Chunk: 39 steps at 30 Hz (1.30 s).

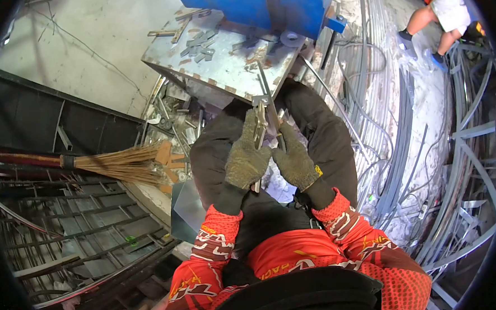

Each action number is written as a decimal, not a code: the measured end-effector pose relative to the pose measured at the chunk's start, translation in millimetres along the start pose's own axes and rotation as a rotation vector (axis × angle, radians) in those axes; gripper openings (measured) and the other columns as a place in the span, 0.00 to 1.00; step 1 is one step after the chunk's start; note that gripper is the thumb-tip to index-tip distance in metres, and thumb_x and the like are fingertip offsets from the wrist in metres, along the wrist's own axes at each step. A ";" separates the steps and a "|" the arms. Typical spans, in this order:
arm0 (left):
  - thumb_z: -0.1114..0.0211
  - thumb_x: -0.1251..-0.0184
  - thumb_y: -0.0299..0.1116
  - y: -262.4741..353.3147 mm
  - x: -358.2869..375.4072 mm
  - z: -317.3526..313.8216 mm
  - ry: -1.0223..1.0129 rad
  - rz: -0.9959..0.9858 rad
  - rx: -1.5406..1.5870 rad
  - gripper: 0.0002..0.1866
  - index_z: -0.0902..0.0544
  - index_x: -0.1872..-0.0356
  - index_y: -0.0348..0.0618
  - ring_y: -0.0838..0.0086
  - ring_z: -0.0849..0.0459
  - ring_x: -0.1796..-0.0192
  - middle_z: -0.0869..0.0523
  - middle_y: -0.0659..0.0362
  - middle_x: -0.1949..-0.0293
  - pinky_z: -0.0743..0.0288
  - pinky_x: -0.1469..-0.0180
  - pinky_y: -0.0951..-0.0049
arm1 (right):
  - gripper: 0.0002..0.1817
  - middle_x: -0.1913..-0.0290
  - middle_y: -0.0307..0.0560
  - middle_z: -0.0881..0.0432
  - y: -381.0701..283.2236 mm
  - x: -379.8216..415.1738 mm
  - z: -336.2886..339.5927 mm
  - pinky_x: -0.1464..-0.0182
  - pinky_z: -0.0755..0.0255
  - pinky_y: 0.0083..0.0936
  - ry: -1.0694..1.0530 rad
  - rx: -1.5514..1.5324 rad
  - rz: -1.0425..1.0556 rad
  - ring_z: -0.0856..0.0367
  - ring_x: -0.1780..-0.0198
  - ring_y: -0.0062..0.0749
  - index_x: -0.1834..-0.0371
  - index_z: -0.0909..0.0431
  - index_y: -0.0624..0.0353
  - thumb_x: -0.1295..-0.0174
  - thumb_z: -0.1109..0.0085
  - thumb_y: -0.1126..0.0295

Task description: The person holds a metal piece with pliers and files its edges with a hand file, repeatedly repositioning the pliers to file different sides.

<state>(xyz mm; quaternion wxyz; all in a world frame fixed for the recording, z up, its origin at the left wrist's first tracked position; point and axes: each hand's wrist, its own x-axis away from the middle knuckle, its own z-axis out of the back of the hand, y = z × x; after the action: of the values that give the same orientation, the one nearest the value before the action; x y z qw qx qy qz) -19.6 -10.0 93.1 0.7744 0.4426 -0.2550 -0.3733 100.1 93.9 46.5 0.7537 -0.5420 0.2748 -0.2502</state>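
Observation:
Both hands wear grey-green knit gloves and meet between my knees, in front of the metal table. My left hand (247, 158) is closed around a long, narrow metal tool (259, 100) with a small block across it; its lower end sticks out below the palm. Against that tool stands a flat metal strip (272, 120), gripped on its right side by my right hand (294, 158). A thin upper end of the metal reaches over the table's near edge. The gloves hide much of both pieces.
On the metal table (221, 72) lie several small cut metal pieces (200, 45) and a ring (292, 38), beside a blue machine (263, 8). A straw broom (119, 162) is at left. Long metal bars (394, 164) cover the floor at right, where another person (445, 15) stands.

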 end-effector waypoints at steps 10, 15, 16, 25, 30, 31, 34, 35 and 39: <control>0.31 0.31 0.31 11.4 1.9 2.2 0.012 0.004 -0.183 0.47 0.47 0.14 0.45 0.48 0.18 0.30 0.22 0.38 0.29 0.21 0.37 0.57 | 0.37 0.29 0.64 0.24 -12.9 -5.1 4.4 0.27 0.32 0.37 -0.005 -0.046 -0.075 0.24 0.28 0.48 0.19 0.39 0.62 0.34 0.43 0.75; 0.31 0.33 0.31 5.0 7.2 -5.8 -0.008 -0.014 -0.206 0.44 0.40 0.17 0.45 0.49 0.11 0.42 0.14 0.42 0.39 0.16 0.48 0.58 | 0.41 0.23 0.65 0.31 2.9 -15.8 8.6 0.22 0.38 0.34 -0.061 -0.046 -0.016 0.34 0.19 0.50 0.16 0.44 0.67 0.34 0.43 0.74; 0.31 0.33 0.33 9.2 4.8 -0.8 -0.035 0.031 -0.185 0.44 0.41 0.17 0.46 0.47 0.11 0.44 0.13 0.41 0.41 0.16 0.49 0.55 | 0.41 0.23 0.65 0.31 0.4 -10.6 8.4 0.22 0.38 0.34 -0.062 -0.045 -0.015 0.34 0.19 0.50 0.16 0.44 0.67 0.34 0.43 0.74; 0.31 0.33 0.36 7.9 0.7 -9.9 -0.010 -0.006 -0.178 0.46 0.44 0.16 0.47 0.37 0.13 0.52 0.14 0.36 0.47 0.19 0.55 0.43 | 0.40 0.21 0.65 0.32 5.5 -17.7 16.5 0.21 0.39 0.35 -0.036 0.089 0.017 0.34 0.18 0.47 0.16 0.45 0.67 0.33 0.45 0.76; 0.31 0.35 0.29 -15.4 3.1 13.4 -0.138 0.274 0.443 0.39 0.34 0.22 0.43 0.61 0.10 0.52 0.13 0.49 0.50 0.16 0.58 0.66 | 0.39 0.35 0.68 0.19 -4.6 -7.5 27.6 0.41 0.22 0.53 0.027 0.207 0.016 0.18 0.40 0.69 0.15 0.40 0.45 0.32 0.40 0.64; 0.31 0.35 0.28 -18.9 2.9 13.8 -0.160 0.317 0.563 0.38 0.32 0.23 0.42 0.66 0.09 0.52 0.13 0.52 0.51 0.15 0.59 0.70 | 0.39 0.35 0.68 0.19 -4.4 -9.1 30.9 0.41 0.22 0.53 0.026 0.210 0.019 0.18 0.40 0.69 0.15 0.40 0.45 0.32 0.40 0.64; 0.32 0.35 0.27 -38.0 6.2 20.7 -0.111 0.412 0.608 0.28 0.26 0.32 0.43 0.75 0.14 0.69 0.16 0.60 0.63 0.18 0.71 0.74 | 0.37 0.49 0.64 0.12 -1.0 -10.6 43.7 0.49 0.20 0.52 0.069 0.267 -0.034 0.13 0.50 0.66 0.17 0.37 0.45 0.30 0.38 0.61; 0.32 0.34 0.27 -48.1 7.4 28.2 -0.135 0.570 0.704 0.27 0.25 0.33 0.43 0.74 0.15 0.73 0.16 0.60 0.64 0.17 0.73 0.71 | 0.37 0.49 0.64 0.12 4.5 -11.8 44.4 0.49 0.20 0.52 0.067 0.274 -0.033 0.13 0.50 0.66 0.17 0.37 0.45 0.30 0.38 0.61; 0.32 0.34 0.28 -52.6 -16.5 64.3 -0.343 0.451 0.599 0.26 0.25 0.35 0.40 0.70 0.16 0.79 0.17 0.59 0.70 0.17 0.76 0.68 | 0.33 0.49 0.64 0.12 18.9 -10.4 48.8 0.48 0.19 0.47 0.046 0.402 0.109 0.12 0.49 0.61 0.20 0.32 0.48 0.29 0.39 0.64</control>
<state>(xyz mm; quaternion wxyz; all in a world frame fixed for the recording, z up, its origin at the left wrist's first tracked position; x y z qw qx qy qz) -94.6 -45.9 76.7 0.6199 0.5129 -0.5685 -0.1718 127.5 139.6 42.7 0.8527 -0.3592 0.2654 -0.2710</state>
